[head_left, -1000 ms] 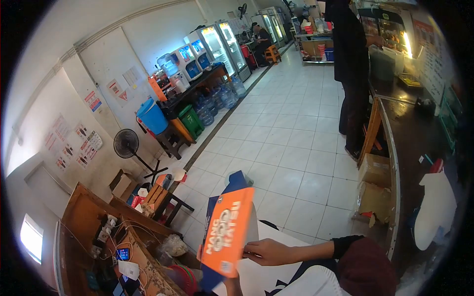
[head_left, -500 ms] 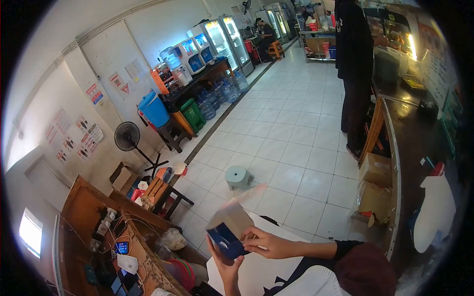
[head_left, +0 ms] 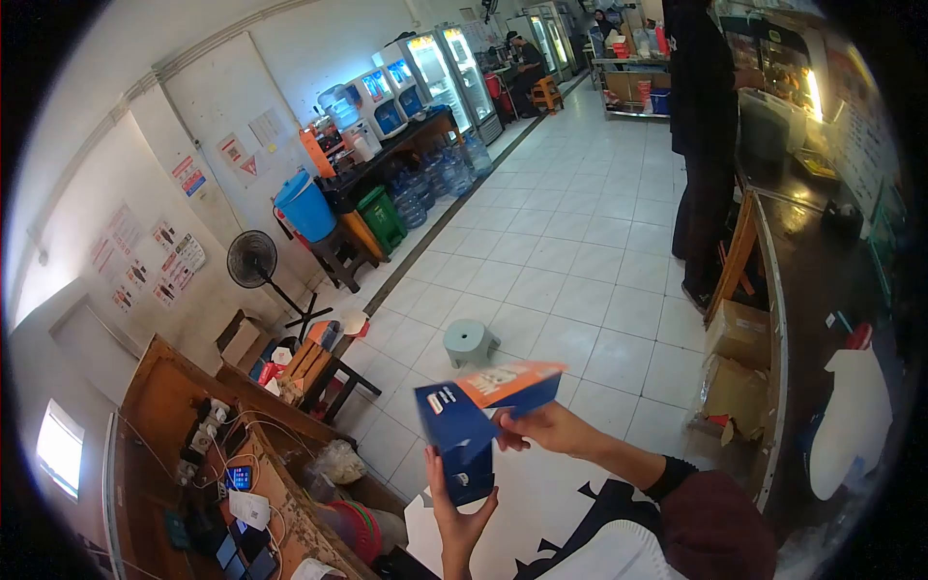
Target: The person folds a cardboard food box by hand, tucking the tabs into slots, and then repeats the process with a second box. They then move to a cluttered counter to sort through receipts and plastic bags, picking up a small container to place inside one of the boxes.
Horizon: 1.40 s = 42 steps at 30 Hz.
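Note:
A blue carton [head_left: 454, 425] with an orange printed flap [head_left: 512, 382] is held upright above a white sheet stack [head_left: 551, 488] at the bottom centre. My left hand [head_left: 458, 517] holds the carton's lower left side, thumb on one side and fingers on the other. At the carton's right, my right hand [head_left: 541, 428] has its fingers closed on the blue edge below the orange flap. Dark blue printed shapes show on the sheets beneath my right forearm.
A pale green stool [head_left: 470, 343] stands on the tiled floor ahead. At left is a wooden desk [head_left: 290, 503] with phones and cables. A person in dark clothes [head_left: 704, 145] stands by the right counter [head_left: 822, 280]. Cardboard boxes [head_left: 739, 333] sit below it.
The carton has turned, so its blue outer faces and orange flap now show instead of its pale inside. My right hand has moved up and to the right.

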Each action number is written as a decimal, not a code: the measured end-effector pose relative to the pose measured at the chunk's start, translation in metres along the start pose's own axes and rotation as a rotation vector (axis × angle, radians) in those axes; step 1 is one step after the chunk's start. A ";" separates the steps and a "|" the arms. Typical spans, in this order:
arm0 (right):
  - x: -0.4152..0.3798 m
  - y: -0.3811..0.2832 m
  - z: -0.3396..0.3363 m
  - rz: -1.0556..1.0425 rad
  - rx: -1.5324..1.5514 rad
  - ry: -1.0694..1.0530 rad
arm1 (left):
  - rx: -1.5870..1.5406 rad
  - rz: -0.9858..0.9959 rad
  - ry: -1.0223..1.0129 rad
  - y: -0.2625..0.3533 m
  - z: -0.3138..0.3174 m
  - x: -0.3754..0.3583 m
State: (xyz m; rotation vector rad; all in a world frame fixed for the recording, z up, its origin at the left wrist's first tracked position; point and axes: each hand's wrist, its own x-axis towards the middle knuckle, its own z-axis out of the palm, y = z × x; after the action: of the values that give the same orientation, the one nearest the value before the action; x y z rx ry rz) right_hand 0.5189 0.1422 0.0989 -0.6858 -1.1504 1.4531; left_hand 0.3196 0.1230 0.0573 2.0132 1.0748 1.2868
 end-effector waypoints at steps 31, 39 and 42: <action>-0.013 0.034 0.007 -0.356 -0.498 0.102 | -0.024 -0.034 -0.003 0.009 0.004 0.004; -0.019 0.061 -0.047 -0.223 -0.706 0.306 | -0.683 -0.249 0.166 0.003 -0.009 -0.006; -0.033 0.076 -0.045 0.021 -0.628 0.281 | -1.080 -0.478 0.170 -0.001 -0.003 -0.016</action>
State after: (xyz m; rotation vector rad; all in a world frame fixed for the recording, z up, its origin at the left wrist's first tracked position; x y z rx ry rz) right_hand 0.5366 0.1288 0.0073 -1.2919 -1.3796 0.9571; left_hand 0.3128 0.1097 0.0499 0.8032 0.6189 1.3439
